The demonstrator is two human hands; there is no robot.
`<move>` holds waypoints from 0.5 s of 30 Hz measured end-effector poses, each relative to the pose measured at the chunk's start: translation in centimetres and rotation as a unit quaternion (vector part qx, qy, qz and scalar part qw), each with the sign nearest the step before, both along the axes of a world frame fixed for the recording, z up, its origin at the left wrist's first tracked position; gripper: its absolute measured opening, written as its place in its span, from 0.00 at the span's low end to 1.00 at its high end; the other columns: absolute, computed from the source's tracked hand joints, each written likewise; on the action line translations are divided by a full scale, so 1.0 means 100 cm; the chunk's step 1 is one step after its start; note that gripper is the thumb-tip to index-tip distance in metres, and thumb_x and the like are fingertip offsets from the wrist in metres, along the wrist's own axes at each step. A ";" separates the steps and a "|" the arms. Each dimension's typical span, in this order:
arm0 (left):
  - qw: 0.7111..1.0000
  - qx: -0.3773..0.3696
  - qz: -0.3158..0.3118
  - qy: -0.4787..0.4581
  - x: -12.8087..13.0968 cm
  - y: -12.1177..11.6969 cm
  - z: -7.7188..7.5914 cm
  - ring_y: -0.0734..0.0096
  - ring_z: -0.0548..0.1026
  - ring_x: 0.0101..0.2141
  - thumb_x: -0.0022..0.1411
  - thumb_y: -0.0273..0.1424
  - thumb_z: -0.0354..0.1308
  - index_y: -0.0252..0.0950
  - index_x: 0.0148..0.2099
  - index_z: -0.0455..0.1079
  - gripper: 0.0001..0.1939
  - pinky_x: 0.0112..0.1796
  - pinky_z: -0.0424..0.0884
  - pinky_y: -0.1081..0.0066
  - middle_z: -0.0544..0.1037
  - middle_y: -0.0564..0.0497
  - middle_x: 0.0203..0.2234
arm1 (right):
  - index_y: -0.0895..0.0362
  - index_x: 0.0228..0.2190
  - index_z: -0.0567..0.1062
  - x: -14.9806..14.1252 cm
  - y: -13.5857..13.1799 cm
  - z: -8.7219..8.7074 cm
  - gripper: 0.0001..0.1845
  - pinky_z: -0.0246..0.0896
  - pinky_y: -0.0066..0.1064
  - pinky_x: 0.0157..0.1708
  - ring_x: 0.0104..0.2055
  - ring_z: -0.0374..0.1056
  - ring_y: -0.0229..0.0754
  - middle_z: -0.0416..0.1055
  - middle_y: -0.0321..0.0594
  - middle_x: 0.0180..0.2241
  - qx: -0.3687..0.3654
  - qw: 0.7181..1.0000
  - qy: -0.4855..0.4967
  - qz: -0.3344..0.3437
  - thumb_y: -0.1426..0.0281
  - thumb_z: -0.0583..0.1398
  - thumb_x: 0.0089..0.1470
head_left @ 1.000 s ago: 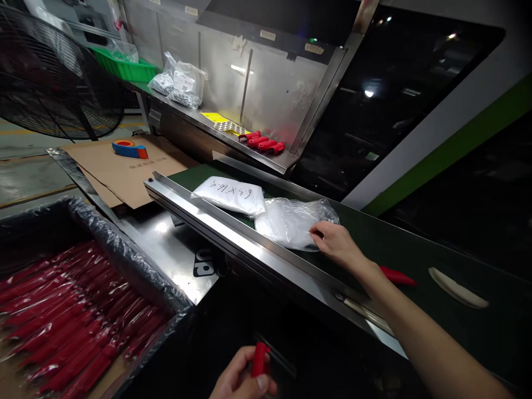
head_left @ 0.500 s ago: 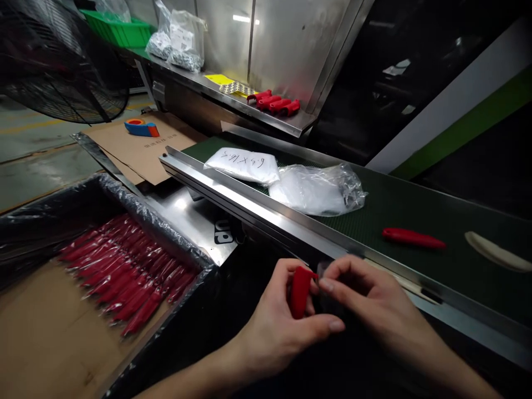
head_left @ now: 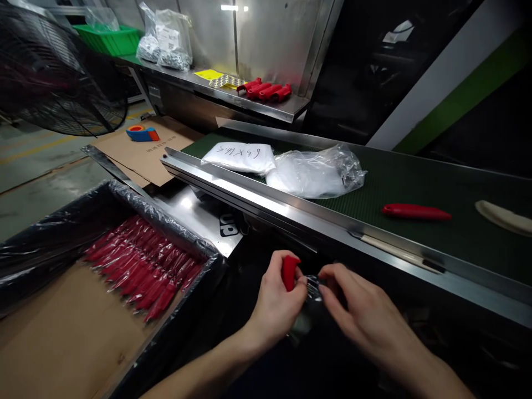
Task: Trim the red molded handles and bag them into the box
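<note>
My left hand (head_left: 276, 307) is closed around a red plastic handle (head_left: 290, 272), whose upper part stands out above the fingers. Between the two hands is a small clear plastic bag (head_left: 313, 288); my right hand (head_left: 361, 302) pinches its edge with thumb and forefinger. The bag's other side touches my left thumb. Both hands are in front of the near rail of a green conveyor belt (head_left: 369, 191). On that belt lies another red handle (head_left: 417, 211), with a cream curved piece (head_left: 505, 217) to its right.
At left, a carton lined with black plastic (head_left: 166, 227) holds rows of bagged red handles (head_left: 141, 266). Two packs of clear bags (head_left: 239, 157) lie on the belt. Behind, a metal shelf (head_left: 187, 83) carries several red parts (head_left: 264, 90). A fan (head_left: 58, 72) stands far left.
My left hand has turned and lowered the red handle slightly. My right hand now pinches the clear bag a little lower, beside the left thumb. The whole view has shifted slightly.
</note>
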State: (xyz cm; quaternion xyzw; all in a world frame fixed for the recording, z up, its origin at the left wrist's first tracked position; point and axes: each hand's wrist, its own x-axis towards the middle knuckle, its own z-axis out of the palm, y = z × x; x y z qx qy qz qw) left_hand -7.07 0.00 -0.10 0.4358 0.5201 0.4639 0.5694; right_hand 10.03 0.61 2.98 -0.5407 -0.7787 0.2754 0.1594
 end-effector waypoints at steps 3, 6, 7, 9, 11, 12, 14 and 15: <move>1.000 0.000 -0.008 0.020 0.004 -0.003 0.000 0.70 0.70 0.34 0.60 0.25 0.56 0.40 0.50 0.61 0.17 0.38 0.67 0.71 0.72 0.53 0.33 | 0.47 0.47 0.70 -0.002 0.002 0.007 0.13 0.65 0.28 0.34 0.38 0.69 0.37 0.70 0.36 0.40 0.063 0.998 0.024 -0.008 0.59 0.56 0.62; 0.994 0.050 -0.054 0.079 0.004 -0.009 -0.001 0.66 0.73 0.39 0.60 0.24 0.55 0.40 0.58 0.60 0.24 0.42 0.67 0.68 0.74 0.49 0.40 | 0.47 0.46 0.72 -0.007 0.004 0.014 0.14 0.66 0.27 0.34 0.38 0.70 0.37 0.71 0.35 0.40 0.060 0.997 0.043 0.005 0.57 0.58 0.61; 0.989 0.073 -0.074 0.106 0.004 -0.011 -0.001 0.64 0.73 0.41 0.61 0.24 0.54 0.39 0.60 0.58 0.25 0.44 0.67 0.67 0.74 0.47 0.43 | 0.48 0.44 0.73 -0.009 0.004 0.016 0.12 0.66 0.27 0.33 0.36 0.70 0.36 0.72 0.35 0.38 0.032 0.998 0.054 0.017 0.58 0.57 0.61; 0.977 0.106 -0.105 0.154 0.003 -0.014 -0.003 0.62 0.73 0.45 0.62 0.24 0.52 0.38 0.64 0.54 0.28 0.46 0.66 0.65 0.73 0.44 0.47 | 0.49 0.40 0.74 -0.011 0.002 0.019 0.09 0.65 0.25 0.31 0.33 0.70 0.34 0.73 0.33 0.35 -0.014 0.996 0.086 0.035 0.61 0.56 0.63; 0.973 0.101 -0.106 0.177 0.002 -0.013 -0.006 0.61 0.71 0.47 0.60 0.23 0.54 0.39 0.65 0.53 0.32 0.48 0.65 0.64 0.72 0.44 0.49 | 0.49 0.37 0.75 -0.008 -0.003 0.023 0.08 0.64 0.22 0.27 0.31 0.70 0.32 0.74 0.30 0.32 0.003 0.993 0.115 0.010 0.63 0.55 0.64; 0.974 0.090 -0.098 0.181 0.001 -0.011 -0.007 0.61 0.71 0.46 0.58 0.23 0.56 0.39 0.65 0.54 0.33 0.48 0.64 0.63 0.72 0.45 0.49 | 0.48 0.37 0.75 -0.004 -0.007 0.026 0.07 0.63 0.21 0.26 0.30 0.69 0.31 0.74 0.29 0.32 0.039 0.992 0.119 -0.021 0.64 0.56 0.63; 0.979 0.061 -0.078 0.176 -0.002 -0.006 -0.011 0.63 0.71 0.41 0.57 0.23 0.56 0.39 0.61 0.59 0.29 0.45 0.65 0.64 0.74 0.47 0.44 | 0.48 0.38 0.75 0.007 -0.018 0.030 0.05 0.65 0.21 0.28 0.30 0.70 0.32 0.74 0.29 0.32 0.129 0.982 0.101 -0.090 0.64 0.59 0.61; 0.982 0.045 -0.072 0.168 -0.003 -0.002 -0.013 0.65 0.71 0.38 0.58 0.25 0.56 0.38 0.57 0.63 0.23 0.41 0.66 0.66 0.74 0.48 0.40 | 0.48 0.40 0.75 0.015 -0.024 0.031 0.06 0.67 0.22 0.32 0.32 0.71 0.33 0.75 0.30 0.34 0.169 0.976 0.085 -0.111 0.64 0.60 0.60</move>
